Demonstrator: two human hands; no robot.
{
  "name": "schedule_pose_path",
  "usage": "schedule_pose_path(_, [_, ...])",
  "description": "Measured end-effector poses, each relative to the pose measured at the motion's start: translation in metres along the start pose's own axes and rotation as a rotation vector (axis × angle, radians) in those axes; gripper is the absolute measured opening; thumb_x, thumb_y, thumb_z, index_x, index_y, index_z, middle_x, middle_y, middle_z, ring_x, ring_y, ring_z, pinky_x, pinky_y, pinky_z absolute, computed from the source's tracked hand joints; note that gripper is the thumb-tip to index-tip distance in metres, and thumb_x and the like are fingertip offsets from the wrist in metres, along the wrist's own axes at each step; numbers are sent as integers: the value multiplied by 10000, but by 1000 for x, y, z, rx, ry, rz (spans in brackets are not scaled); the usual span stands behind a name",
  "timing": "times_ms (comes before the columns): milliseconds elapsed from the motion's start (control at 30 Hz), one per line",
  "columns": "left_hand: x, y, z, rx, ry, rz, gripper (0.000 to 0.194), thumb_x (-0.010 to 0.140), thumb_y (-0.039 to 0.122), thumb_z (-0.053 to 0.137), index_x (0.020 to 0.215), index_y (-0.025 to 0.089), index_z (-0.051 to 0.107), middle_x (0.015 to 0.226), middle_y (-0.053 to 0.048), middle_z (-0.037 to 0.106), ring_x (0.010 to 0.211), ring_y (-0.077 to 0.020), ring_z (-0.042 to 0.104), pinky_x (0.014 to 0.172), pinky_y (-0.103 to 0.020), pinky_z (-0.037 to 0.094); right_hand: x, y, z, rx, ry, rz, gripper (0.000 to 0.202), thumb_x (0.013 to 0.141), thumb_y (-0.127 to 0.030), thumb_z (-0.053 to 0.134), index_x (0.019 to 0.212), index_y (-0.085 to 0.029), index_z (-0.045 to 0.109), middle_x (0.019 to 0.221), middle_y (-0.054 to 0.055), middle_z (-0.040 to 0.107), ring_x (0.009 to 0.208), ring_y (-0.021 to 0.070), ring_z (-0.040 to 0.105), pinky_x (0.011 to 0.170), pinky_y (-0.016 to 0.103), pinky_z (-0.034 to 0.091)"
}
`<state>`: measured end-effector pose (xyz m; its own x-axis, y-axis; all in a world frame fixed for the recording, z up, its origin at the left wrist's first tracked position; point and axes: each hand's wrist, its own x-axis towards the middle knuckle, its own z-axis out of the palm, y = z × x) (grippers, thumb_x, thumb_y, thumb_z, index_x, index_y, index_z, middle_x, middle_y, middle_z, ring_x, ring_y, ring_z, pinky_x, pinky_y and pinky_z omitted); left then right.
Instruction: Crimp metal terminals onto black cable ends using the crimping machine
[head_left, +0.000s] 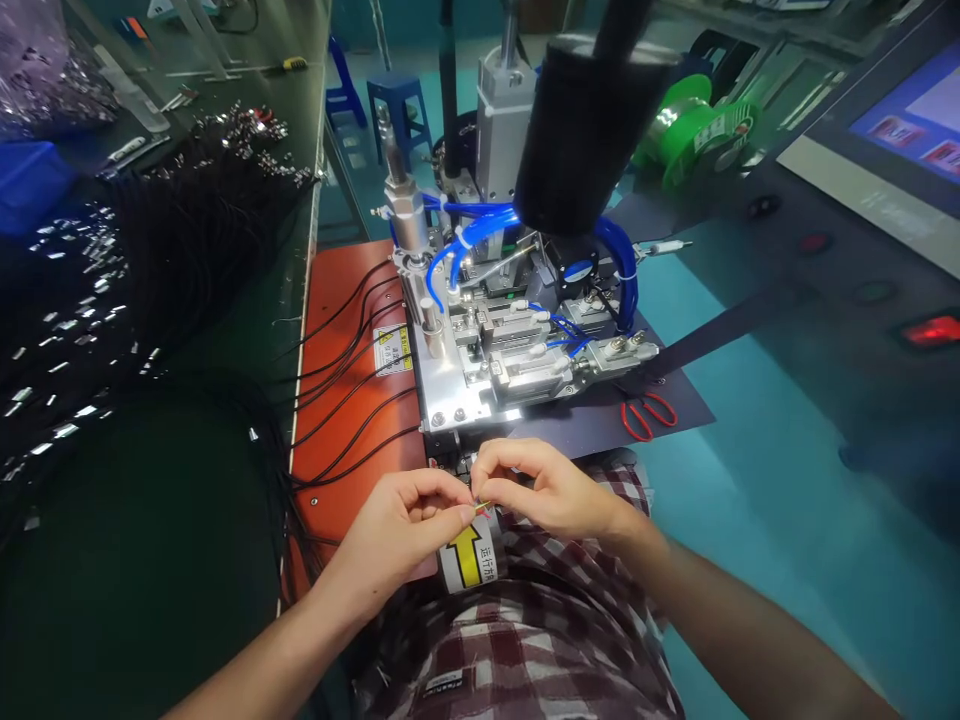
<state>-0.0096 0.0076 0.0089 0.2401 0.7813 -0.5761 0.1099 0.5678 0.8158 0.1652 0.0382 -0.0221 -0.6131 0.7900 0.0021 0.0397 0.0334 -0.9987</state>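
Observation:
My left hand (412, 522) and my right hand (551, 488) meet fingertip to fingertip, just in front of the machine (517, 350). Both are closed in a pinch on small thin coloured wires (482, 506), of which a yellowish and a pinkish strand show; the rest is hidden by the fingers. Directly below the fingertips is a white label with a yellow arrow (466, 556). Several black cables (352, 385) lie across the orange base plate (337, 300), to the left of my hands.
A big bundle of black cables (202, 210) covers the dark bench at left. Red-handled scissors (649, 415) lie right of the machine. A black cylinder (577, 140) hangs above it. Behind stands a green wire spool (690, 130); a control panel (870, 220) is at right.

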Motion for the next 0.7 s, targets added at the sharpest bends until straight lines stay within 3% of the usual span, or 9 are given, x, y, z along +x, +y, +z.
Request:
schedule_pose_path(267, [0, -3, 0, -45, 63, 19, 145, 703, 273, 679, 713, 134, 636, 594, 16, 566, 535, -75, 470, 486, -150, 351, -19, 7, 22, 133, 276, 216, 138, 828, -273, 558, 745, -166, 583, 650, -16, 543, 562, 99, 459, 516, 215, 379])
schedule_pose_path(500, [-2, -9, 1, -98, 32, -15, 176, 737, 318, 655, 719, 165, 570, 479, 82, 382, 403, -38, 276, 370, -145, 208, -24, 5, 52, 101, 415, 257, 136, 796, -238, 580, 686, -159, 585, 604, -26, 522, 554, 99, 438, 513, 219, 353])
schedule_pose_path(600, [-3, -9, 1, -129, 14, -55, 198, 740, 339, 652, 730, 168, 552, 455, 97, 327, 397, -34, 237, 369, -144, 199, -25, 4, 53, 106, 430, 263, 137, 793, -240, 583, 684, -158, 584, 604, -25, 526, 555, 99, 441, 524, 221, 366])
schedule_pose_path(700, [-4, -7, 2, -139, 16, -68, 208, 728, 335, 656, 722, 157, 548, 482, 85, 370, 415, -35, 273, 384, -138, 237, -26, 2, 44, 143, 400, 298, 167, 795, -278, 580, 680, -158, 572, 595, -23, 517, 538, 101, 436, 507, 224, 364])
